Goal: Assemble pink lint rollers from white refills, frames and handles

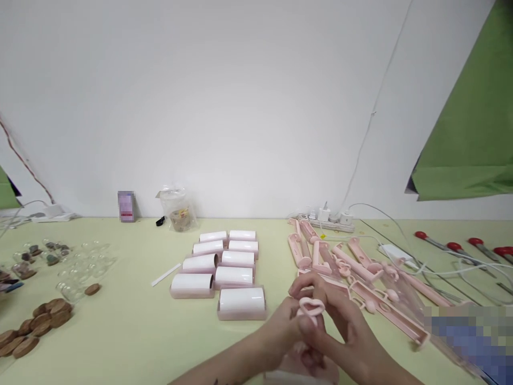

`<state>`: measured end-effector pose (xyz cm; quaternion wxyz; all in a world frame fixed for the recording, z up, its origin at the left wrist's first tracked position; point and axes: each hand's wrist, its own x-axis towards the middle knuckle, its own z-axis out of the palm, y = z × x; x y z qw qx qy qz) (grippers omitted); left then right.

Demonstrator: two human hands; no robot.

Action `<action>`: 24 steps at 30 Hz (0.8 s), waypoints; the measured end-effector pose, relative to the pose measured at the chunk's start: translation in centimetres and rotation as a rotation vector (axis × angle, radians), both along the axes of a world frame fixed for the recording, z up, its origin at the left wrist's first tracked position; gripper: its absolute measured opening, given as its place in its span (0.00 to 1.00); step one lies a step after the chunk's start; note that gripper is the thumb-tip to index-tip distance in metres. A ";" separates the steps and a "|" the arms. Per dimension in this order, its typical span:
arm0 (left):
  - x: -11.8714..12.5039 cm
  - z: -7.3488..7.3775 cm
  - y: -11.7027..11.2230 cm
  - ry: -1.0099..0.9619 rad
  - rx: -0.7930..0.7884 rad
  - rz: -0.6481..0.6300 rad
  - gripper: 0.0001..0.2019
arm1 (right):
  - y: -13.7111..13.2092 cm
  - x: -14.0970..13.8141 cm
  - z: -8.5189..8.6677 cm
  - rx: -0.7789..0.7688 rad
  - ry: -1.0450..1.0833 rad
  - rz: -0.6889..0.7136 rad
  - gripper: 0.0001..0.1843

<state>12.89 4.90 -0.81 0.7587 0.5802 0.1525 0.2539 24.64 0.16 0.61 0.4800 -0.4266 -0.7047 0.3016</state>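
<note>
"What's in the grip?"
"My right hand [347,334] pinches a pink heart loop [311,306], low in my view; my left hand [282,331] is against it (fingers half hidden, so I can't tell if they grip)."
"Room?"
"Tight rightward: pink holders [358,263] crowd close. Leftward, past the white rolls [238,259], green tabletop [132,321] stretches to wooden discs [42,324]."

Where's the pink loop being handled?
Head view, low, right of centre: the loop is between left hand and right hand, right of the rows of rolls.
</note>
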 end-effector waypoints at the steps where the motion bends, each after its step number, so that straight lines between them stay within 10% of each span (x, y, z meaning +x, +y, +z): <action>1: 0.3 -0.4 -0.2 -0.019 -0.013 0.023 0.31 | -0.1 0.2 0.3 0.007 -0.035 -0.008 0.05; 8: 1.0 -4.2 0.5 -0.197 -0.058 -0.067 0.38 | -0.2 1.8 2.4 -0.045 -0.276 0.079 0.07; 18: 1.3 -4.1 0.2 -0.229 -0.115 -0.069 0.41 | 1.7 -0.7 3.1 -0.111 -0.220 0.121 0.14; 24: 2.7 -6.7 0.2 -0.277 -0.183 -0.055 0.38 | 2.0 -1.0 3.2 -0.010 -0.194 0.105 0.18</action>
